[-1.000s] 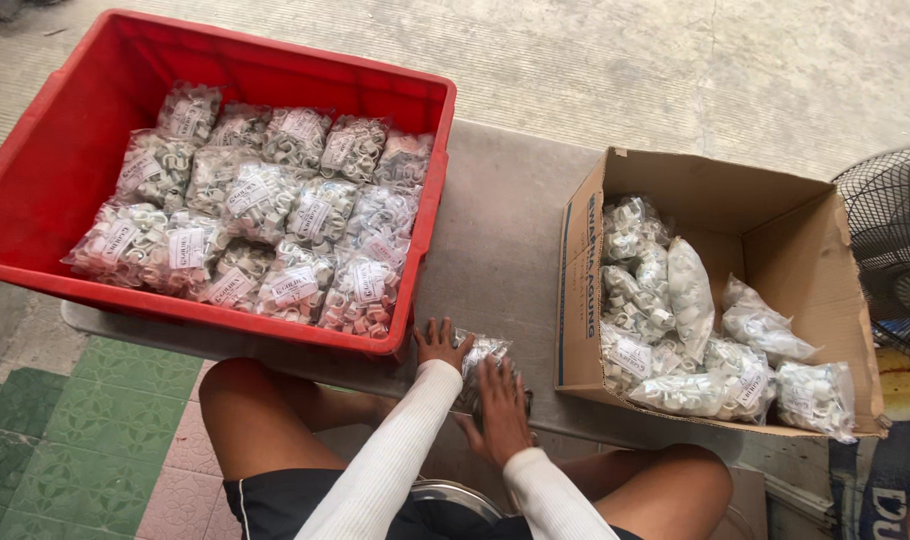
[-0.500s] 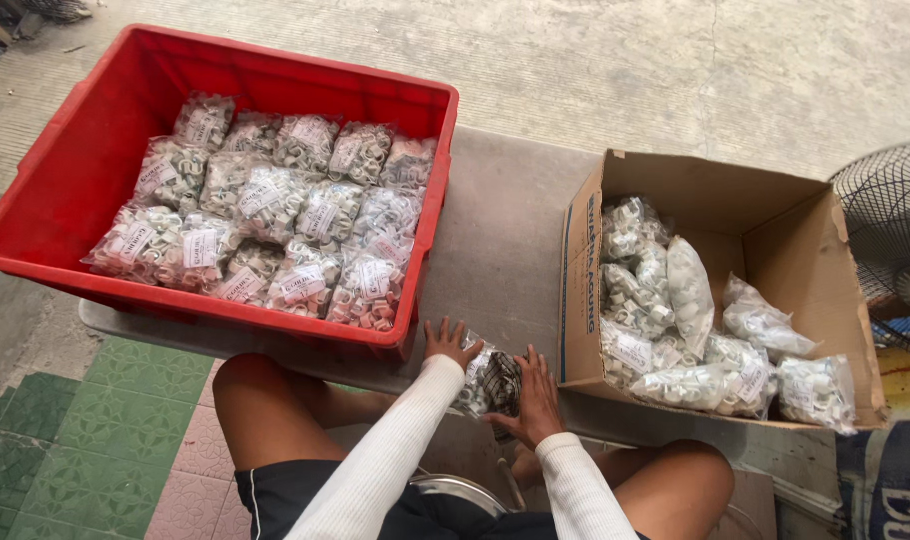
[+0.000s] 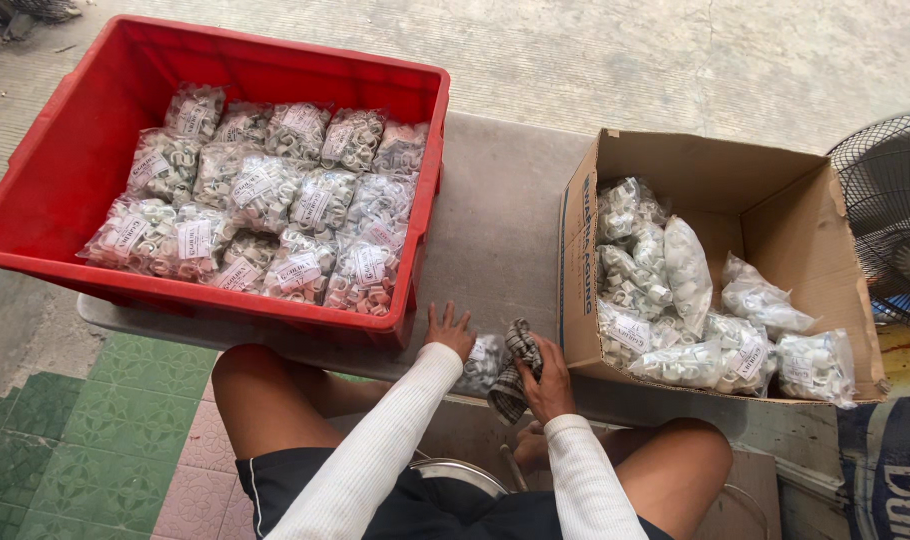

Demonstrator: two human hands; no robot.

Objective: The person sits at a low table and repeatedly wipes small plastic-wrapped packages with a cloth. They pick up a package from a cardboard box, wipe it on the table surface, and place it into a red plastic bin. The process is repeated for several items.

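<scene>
left hand (image 3: 449,330) flat, fingers spread, pressing a bag (image 3: 483,362) down on the bench (image 3: 495,230) edge; right hand (image 3: 547,372) closed round a checked rag (image 3: 515,368) beside it. red crate (image 3: 55,190) packed with bags, box (image 3: 765,190) roughly half full, so plenty seems left.

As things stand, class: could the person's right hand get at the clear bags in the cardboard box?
Probably yes: the right hand sits beside the open-topped cardboard box, though it grips a cloth.

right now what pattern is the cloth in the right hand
The cloth in the right hand is checked, dark grey and white, seen in the head view.
</scene>
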